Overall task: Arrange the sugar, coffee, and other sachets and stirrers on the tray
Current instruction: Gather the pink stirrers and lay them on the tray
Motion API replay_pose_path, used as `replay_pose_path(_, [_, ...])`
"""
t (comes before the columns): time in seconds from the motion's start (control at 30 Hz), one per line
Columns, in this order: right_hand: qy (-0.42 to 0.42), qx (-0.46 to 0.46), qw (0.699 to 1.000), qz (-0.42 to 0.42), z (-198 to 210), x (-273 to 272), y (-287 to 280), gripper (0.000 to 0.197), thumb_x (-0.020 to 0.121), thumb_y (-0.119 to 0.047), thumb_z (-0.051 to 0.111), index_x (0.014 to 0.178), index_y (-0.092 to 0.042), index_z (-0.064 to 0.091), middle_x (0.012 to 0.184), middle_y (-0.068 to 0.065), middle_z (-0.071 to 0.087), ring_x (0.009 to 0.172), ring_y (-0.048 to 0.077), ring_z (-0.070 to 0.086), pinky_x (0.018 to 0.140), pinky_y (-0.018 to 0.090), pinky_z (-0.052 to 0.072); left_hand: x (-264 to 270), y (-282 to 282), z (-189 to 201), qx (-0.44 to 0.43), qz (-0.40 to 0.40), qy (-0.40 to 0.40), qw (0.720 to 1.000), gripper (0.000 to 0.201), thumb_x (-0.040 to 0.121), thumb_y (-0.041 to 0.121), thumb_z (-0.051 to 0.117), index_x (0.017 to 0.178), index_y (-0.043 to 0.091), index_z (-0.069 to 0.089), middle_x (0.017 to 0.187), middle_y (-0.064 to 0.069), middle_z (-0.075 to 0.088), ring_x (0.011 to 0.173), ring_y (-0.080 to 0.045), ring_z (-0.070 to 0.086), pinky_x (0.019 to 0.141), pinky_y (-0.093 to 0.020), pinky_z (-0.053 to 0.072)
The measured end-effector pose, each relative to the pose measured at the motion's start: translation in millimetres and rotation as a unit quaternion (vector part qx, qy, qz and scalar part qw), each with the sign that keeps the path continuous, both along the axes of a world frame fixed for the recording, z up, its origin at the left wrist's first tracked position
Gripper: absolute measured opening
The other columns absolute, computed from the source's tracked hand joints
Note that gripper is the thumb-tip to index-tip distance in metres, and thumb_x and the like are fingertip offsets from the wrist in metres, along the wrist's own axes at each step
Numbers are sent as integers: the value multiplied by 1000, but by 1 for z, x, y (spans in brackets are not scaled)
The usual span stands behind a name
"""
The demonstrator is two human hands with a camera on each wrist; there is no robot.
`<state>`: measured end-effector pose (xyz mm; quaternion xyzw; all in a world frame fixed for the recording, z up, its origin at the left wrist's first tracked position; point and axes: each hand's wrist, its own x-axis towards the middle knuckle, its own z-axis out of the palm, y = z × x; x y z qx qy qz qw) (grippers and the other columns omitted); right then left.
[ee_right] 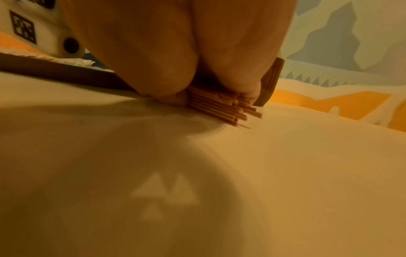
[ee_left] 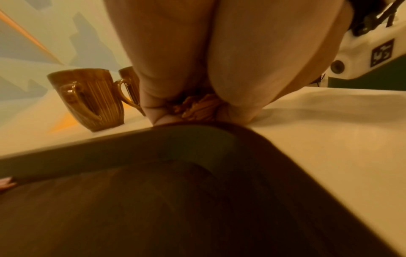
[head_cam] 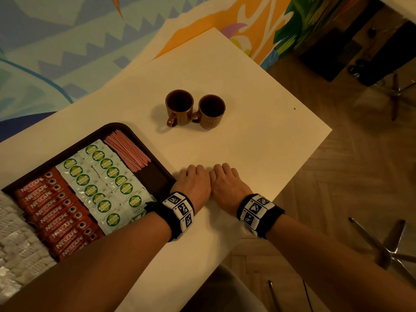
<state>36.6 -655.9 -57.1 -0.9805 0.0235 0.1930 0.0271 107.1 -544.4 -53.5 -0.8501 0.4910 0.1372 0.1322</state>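
Note:
A dark brown tray [head_cam: 155, 179] lies at the left of the table. It holds rows of red Nescafe sachets [head_cam: 51, 212], green-and-white Coco sachets [head_cam: 101, 181], white sachets [head_cam: 13, 244] and a pile of pink stirrers [head_cam: 127, 152]. My left hand [head_cam: 193, 176] and right hand [head_cam: 225, 176] sit side by side on the table just right of the tray's near corner, fingers curled down. Together they grip a second bundle of stirrers [ee_right: 219, 106] that lies on the table. Its ends [ee_left: 197, 107] show between the left fingers. From the head view this bundle is hidden under the hands.
Two brown ribbed cups [head_cam: 179, 106] [head_cam: 211, 111] stand side by side on the table beyond the hands. The table's right edge [head_cam: 315, 152] drops to a wooden floor with metal chair legs [head_cam: 382, 251]. A colourful patterned cloth [head_cam: 67, 41] lies behind the table.

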Motion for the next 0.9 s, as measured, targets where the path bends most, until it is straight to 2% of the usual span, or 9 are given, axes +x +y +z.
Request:
replay_pose_path(0.1, [-5,7,1000,-6,0,-1,-2,47,94,-29,21,118,-6,54,112,13,52,99,29,45,85,40,41,-1,-2,-1,0,5,-6,1000,26,101,5,30,120,3,47,118,-17,51,109,-31,52,92,-40,44])
replay_pose_path(0.23, [-31,28,999,-14,-3,-7,-3,42,95,-24,26,119,-6,55,112,12,54,99,29,48,86,41,45,-2,-3,-2,0,9,-7,1000,26,100,3,30,118,3,49,116,-16,51,107,-30,51,91,-40,43])
replay_pose_path(0.37, [-40,26,999,-8,-4,-7,-4,36,94,-22,31,110,-6,58,104,12,58,92,29,51,81,42,47,-1,-1,-3,5,5,-7,1000,27,100,4,30,118,3,49,116,-15,51,107,-30,50,91,-39,42])
replay_pose_path(0.67, [-12,-2,1000,20,4,1,2,50,94,-32,17,117,-7,54,108,12,53,96,28,46,85,40,43,5,7,7,8,10,32,999,27,99,6,38,125,5,48,126,-16,50,115,-30,49,99,-42,44])
replay_pose_path(0.8, [-4,-2,1000,9,8,0,4,43,95,-26,16,116,-9,50,108,11,55,93,26,47,86,39,42,6,7,12,-6,22,44,999,26,99,7,37,123,7,47,125,-14,51,115,-29,50,98,-42,44])
replay_pose_path(0.9, [0,56,998,-17,15,5,2,26,102,-18,25,117,-13,46,108,9,60,86,23,46,82,34,38,14,9,19,-36,45,80,995,23,100,7,33,118,11,47,122,-11,54,112,-28,53,94,-41,45])
